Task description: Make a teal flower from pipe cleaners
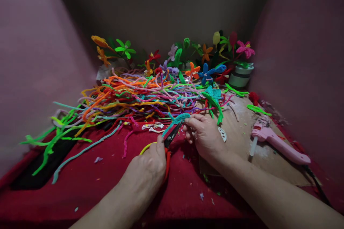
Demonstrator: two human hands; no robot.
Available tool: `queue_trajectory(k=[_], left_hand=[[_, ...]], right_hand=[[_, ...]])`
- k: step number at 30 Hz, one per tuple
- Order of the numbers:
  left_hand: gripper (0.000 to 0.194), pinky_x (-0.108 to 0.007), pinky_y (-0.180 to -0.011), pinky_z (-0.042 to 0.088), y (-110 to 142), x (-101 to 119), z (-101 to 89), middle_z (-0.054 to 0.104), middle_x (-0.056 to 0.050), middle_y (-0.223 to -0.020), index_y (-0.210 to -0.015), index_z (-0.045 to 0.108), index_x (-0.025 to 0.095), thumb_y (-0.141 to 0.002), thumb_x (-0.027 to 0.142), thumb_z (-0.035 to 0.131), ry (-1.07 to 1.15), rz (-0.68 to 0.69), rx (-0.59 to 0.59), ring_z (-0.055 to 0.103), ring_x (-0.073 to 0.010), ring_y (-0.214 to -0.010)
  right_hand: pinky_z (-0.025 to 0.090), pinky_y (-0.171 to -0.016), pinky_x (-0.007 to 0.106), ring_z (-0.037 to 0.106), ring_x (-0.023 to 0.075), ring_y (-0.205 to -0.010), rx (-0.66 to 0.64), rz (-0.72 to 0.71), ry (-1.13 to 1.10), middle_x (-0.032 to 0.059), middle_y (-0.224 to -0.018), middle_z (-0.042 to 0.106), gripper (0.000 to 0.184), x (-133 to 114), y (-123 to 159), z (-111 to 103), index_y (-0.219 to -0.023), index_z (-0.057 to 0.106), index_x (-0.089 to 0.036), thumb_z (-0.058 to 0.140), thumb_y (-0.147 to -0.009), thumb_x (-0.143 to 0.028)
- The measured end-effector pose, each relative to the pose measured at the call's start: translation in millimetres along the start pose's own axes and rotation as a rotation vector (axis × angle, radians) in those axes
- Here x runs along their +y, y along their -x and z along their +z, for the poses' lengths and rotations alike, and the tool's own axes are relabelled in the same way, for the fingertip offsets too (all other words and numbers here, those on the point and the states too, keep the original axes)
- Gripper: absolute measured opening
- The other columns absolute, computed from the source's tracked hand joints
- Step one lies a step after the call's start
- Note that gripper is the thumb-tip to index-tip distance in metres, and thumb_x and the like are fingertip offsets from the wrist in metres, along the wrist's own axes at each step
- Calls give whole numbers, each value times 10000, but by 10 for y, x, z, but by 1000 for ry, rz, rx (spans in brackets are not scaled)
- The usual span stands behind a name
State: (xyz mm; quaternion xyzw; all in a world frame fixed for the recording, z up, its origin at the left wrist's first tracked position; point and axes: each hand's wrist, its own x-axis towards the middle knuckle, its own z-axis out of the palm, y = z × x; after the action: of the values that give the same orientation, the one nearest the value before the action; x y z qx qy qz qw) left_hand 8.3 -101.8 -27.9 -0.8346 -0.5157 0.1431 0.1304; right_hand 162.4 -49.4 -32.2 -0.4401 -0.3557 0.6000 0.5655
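Observation:
My left hand (149,168) is wrapped round a pair of scissors (171,138) with dark blades and red and yellow handles. The blades point up and to the right, towards my right hand (204,134). Between the fingertips of that right hand is one end of a teal pipe cleaner (179,118), bent into a loop. Its other end runs down by the scissors' pivot and my left fingers. The blade tips lie right beside the loop; whether they touch it I cannot tell.
Behind my hands lies a wide heap of coloured pipe cleaners (134,96). Pipe-cleaner flowers (205,73) stand at the back, some near a jar (241,75). To the right, a pink glue gun (279,143) rests on a cardboard sheet (236,139). Red cloth (107,193) covers the table.

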Motion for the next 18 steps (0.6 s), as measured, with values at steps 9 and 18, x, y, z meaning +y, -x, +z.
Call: queue_trajectory(k=[9, 18], left_hand=[[512, -217, -535, 519, 32, -19, -3, 594, -86, -791, -1270, 402, 43, -780, -42, 279, -20, 5, -11, 613, -134, -604], [535, -236, -526, 532, 82, -54, 65, 657, -132, -871, -1259, 408, 34, -737, -34, 308, 51, 61, 116, 654, -176, -683]], right_hand=[[301, -295, 163, 430, 61, -355, 16, 1, 17, -38, -492, 542, 91, 16, 6, 12, -599, 512, -164, 574, -641, -216], [308, -287, 165, 430, 64, -338, 63, -67, 32, -54, -458, 512, 120, 40, -45, -23, -542, 486, -172, 554, -634, -205]])
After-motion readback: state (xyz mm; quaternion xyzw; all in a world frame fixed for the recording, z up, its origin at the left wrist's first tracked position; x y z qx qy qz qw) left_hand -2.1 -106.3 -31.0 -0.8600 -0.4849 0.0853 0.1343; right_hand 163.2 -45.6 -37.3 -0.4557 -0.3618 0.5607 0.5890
